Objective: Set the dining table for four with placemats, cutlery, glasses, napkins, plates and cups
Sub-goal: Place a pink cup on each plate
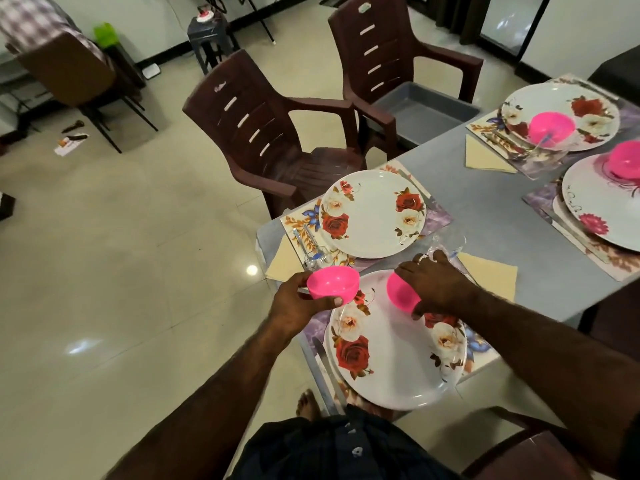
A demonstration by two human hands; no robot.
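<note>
Cups step, two places left. Left hand [298,301] grip curled round a pink cup [333,282], held off the surface edge beside the near plate [394,344]. Right hand [434,284] grip wraps a second pink cup [401,291], tilted over that plate. Next, likely: set it down, carry the left one to the bare far plate [372,213].
</note>
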